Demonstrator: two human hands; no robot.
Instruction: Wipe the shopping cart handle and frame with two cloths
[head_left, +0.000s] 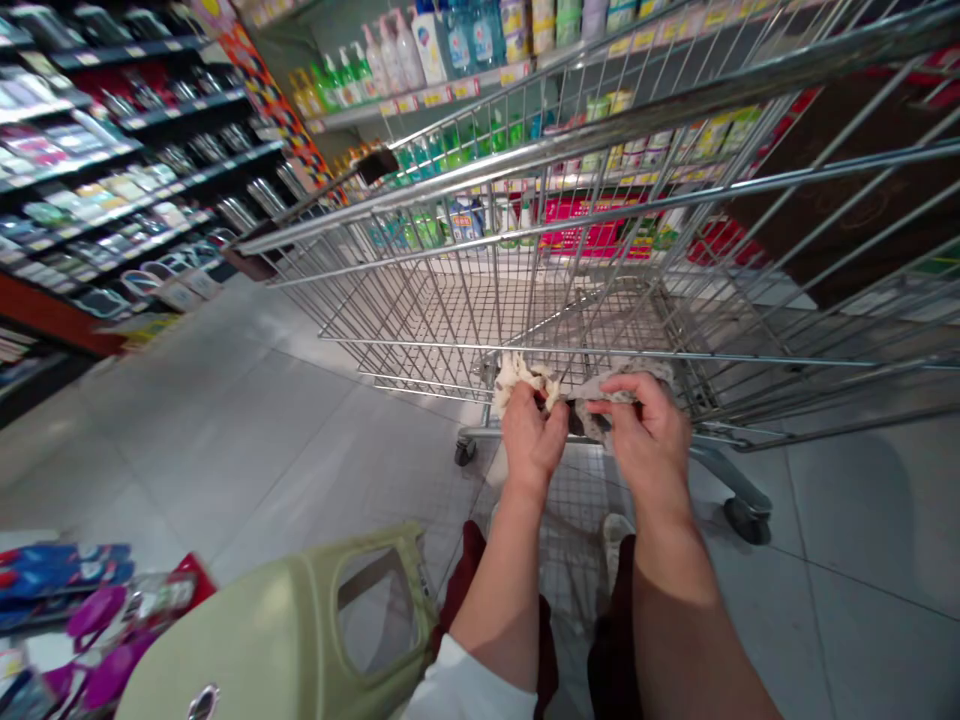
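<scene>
In the head view, my left hand (531, 440) is closed on a cream, ruffled cloth (517, 372) at the near side of a metal shopping cart (720, 95). My right hand (649, 430) has its thumb and fingers bent around a greyish cloth (652, 372). Between the hands a small dark piece (576, 418) shows; whether it joins the two cloths I cannot tell. Both hands are low beside the cart's wire basket, in front of its bars. The fingertips partly hide what they hold.
A pale green plastic stool (247, 620) stands at the lower left, with purple items (112, 660) beyond it. Shelves of pump bottles (401, 50) rise behind the cart. Another shelf unit (135, 130) fills the upper left. A cart wheel (746, 520) rests on the tiled floor.
</scene>
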